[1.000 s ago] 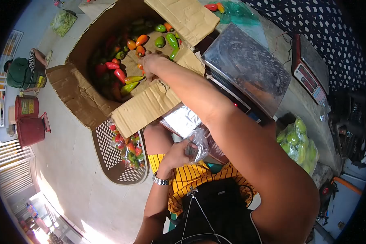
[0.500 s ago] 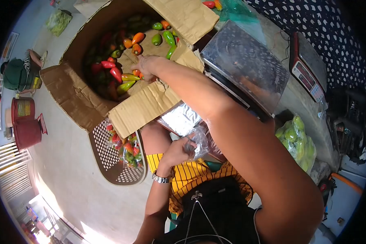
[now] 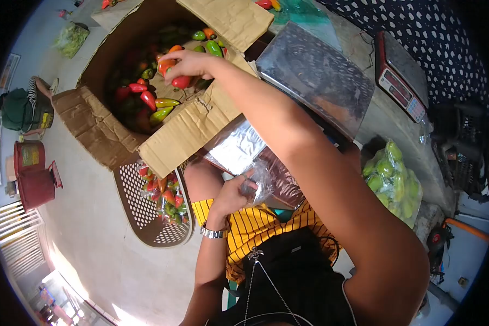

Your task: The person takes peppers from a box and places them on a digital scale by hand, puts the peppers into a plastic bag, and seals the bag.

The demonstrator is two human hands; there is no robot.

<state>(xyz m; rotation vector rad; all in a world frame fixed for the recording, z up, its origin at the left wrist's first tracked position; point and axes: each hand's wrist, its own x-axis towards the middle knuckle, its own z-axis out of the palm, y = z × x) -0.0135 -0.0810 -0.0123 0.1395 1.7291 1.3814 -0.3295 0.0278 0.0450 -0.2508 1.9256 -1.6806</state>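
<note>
My right hand [image 3: 193,63] is over the open cardboard box [image 3: 106,127], fingers curled around a few peppers, among them a red pepper [image 3: 181,82] below the fingers. Loose red, orange and green peppers lie inside the box, many in its dark shadow; one is a yellow-green pepper [image 3: 167,102]. Down at my lap, my left hand [image 3: 231,196] grips a crumpled clear plastic bag [image 3: 263,183]; its fingers are partly hidden by the plastic. Beside the bag is a shiny silver surface [image 3: 236,144], partly covered by the box flap and my right arm.
Left of my leg stands a perforated basket [image 3: 138,198] with bagged peppers [image 3: 168,198]. A metal-topped scale [image 3: 318,79] sits right of the box, a second scale [image 3: 399,81] beyond it. Bagged green vegetables [image 3: 391,182] lie at right. Red containers [image 3: 33,171] stand far left.
My right hand has risen from the box's near side toward its middle and now has peppers in its fingers. My left hand still holds the plastic bag. The view has shifted slightly.
</note>
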